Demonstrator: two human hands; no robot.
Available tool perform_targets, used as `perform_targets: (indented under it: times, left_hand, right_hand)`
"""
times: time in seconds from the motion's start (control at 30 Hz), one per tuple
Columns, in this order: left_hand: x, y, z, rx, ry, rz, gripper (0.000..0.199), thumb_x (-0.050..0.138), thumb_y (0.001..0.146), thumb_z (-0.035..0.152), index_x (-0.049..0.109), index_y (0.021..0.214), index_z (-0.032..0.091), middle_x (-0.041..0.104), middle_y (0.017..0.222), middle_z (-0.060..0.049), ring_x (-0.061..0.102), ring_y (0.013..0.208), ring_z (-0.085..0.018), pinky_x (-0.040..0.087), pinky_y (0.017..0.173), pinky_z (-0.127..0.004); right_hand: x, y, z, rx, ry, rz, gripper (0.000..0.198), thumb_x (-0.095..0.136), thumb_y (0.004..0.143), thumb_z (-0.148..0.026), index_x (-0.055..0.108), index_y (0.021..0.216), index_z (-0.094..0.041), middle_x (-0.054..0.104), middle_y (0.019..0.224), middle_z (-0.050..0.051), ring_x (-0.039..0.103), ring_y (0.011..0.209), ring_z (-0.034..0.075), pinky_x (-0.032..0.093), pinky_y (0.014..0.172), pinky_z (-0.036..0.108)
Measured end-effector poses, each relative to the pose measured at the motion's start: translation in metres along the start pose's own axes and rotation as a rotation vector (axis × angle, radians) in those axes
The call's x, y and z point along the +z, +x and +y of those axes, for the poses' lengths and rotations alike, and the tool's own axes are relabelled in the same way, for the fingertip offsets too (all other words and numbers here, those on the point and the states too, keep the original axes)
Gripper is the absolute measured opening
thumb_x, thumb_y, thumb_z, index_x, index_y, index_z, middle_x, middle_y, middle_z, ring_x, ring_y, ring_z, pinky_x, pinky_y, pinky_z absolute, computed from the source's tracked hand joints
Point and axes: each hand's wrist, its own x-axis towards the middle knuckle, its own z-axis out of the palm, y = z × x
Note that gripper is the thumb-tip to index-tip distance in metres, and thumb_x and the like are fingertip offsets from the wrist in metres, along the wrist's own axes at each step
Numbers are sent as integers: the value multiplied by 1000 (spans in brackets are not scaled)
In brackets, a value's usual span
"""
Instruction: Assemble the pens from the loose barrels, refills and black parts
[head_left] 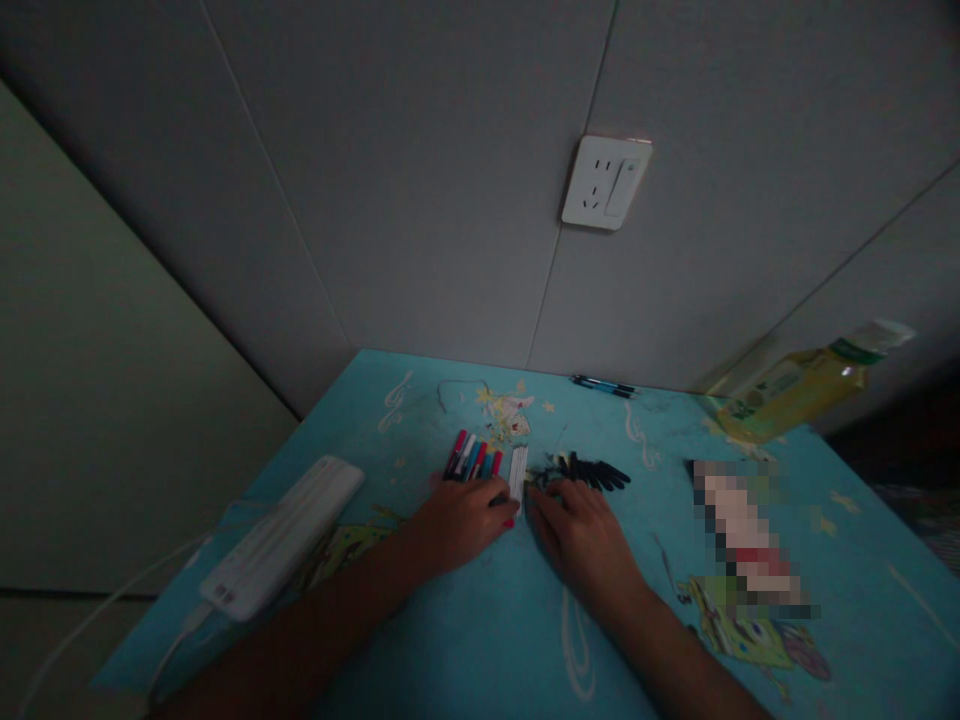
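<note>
My left hand (pixel 463 520) rests over the lower part of a row of coloured marker pens (pixel 474 456) with pink, white, blue and red ends. Its fingers are curled, and the thumb and forefinger are at the left side of a bundle of thin white sticks (pixel 518 470). A small red end (pixel 510 522) shows below the thumb; what it belongs to is hidden. On the other side of the sticks, my right hand (pixel 581 525) lies with fingers stretched forward, their tips by a fanned-out group of black pens or caps (pixel 600 472).
Two slim pens (pixel 604 386) lie by the wall. A bottle of yellow liquid (pixel 802 385) stands at the back right, near a blurred-out flat item (pixel 750 540). A white power strip (pixel 281 535) with a cable lies left on the blue patterned tabletop (pixel 495 630). A socket (pixel 607 182) is on the wall.
</note>
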Motion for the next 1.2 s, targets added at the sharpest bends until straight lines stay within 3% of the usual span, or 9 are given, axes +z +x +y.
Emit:
perform_targets:
  times: [0.23, 0.43, 0.57, 0.67, 0.73, 0.93, 1.1, 1.2]
  left_hand:
    - [-1, 1, 3, 5, -20, 48, 22, 55, 95, 27, 63, 115, 26, 63, 107, -2, 62, 94, -19, 45, 71, -32]
    - [-2, 2, 4, -3, -103, 142, 24, 50, 96, 27, 63, 115, 19, 63, 102, -7, 60, 98, -22, 50, 78, -35]
    - [-1, 1, 4, 73, -235, 214, 42, 44, 95, 16, 48, 136, 12, 61, 114, -13, 59, 107, -24, 51, 93, -39]
    - [-1, 0, 5, 73, -308, 228, 53, 41, 96, 15, 32, 149, 13, 60, 118, -15, 59, 108, -23, 51, 95, -39]
    - [-1, 0, 6, 68, -316, 238, 54, 40, 97, 15, 30, 150, 14, 60, 117, -15, 60, 106, -23, 52, 93, -38]
    - [-3, 0, 5, -55, -376, 332, 41, 52, 94, 23, 50, 135, 20, 61, 116, -11, 62, 102, -23, 53, 89, -37]
    - [-2, 0, 0, -167, -696, 501, 25, 60, 89, 25, 61, 114, 21, 63, 108, -8, 64, 92, -18, 56, 82, -32]
    - [-2, 3, 0, -313, -991, 558, 17, 59, 90, 28, 62, 105, 20, 66, 97, -5, 67, 81, -16, 57, 73, -29]
  right_hand:
    - [0, 2, 1, 48, -30, 3, 27, 56, 95, -22, 66, 120, -22, 60, 99, 10, 58, 87, 22, 46, 79, 36]
    - [-13, 1, -8, -74, 277, 43, 30, 54, 97, -30, 62, 124, -21, 63, 106, 10, 59, 95, 22, 49, 85, 38]
    - [-10, -2, -10, -96, 375, 93, 30, 54, 98, -30, 60, 126, -20, 67, 103, 9, 60, 93, 22, 48, 85, 39]
    - [-9, -3, -6, -101, 394, 133, 26, 51, 99, -25, 62, 123, -22, 69, 101, 8, 62, 90, 21, 47, 83, 38]
    - [-10, -3, -3, -112, 393, 134, 25, 51, 99, -23, 63, 121, -23, 70, 102, 7, 63, 90, 20, 46, 83, 38]
    - [-18, -1, -5, -51, 388, 137, 20, 52, 98, -26, 66, 110, -19, 69, 97, 9, 62, 89, 21, 46, 82, 36]
    - [-18, 1, -2, -1, 428, 73, 20, 50, 97, -26, 64, 110, -19, 67, 95, 8, 62, 86, 20, 48, 80, 33]
    - [-16, 0, -2, 18, 431, 48, 21, 48, 99, -27, 65, 107, -18, 66, 91, 7, 62, 84, 19, 48, 79, 32]
